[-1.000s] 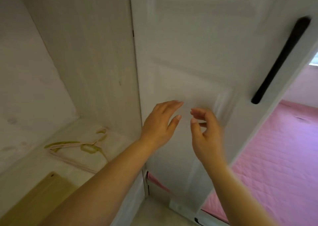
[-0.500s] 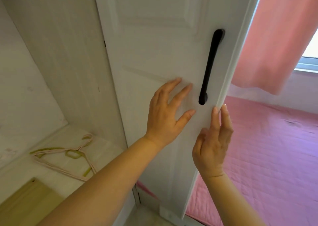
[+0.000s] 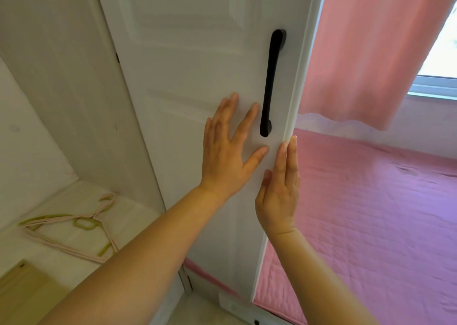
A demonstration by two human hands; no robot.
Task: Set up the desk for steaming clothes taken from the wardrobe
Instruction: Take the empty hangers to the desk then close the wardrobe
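Left hand [image 3: 228, 151] flat, fingers spread, on the white panelled wardrobe door [image 3: 197, 82]. Right hand [image 3: 280, 188] beside it, straight fingers along the door's edge. Door stiff, likely swings lightly; black bar handle [image 3: 270, 82] above the fingertips offers firmer purchase.

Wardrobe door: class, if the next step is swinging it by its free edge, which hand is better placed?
Probably the right hand: its straight fingers already lie along the wardrobe door's free edge, while the left hand rests flat on the panel.

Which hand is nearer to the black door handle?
Left. The left hand lies flat on the door, its fingertips just beside the black handle. The right hand holds the door's edge, below it.
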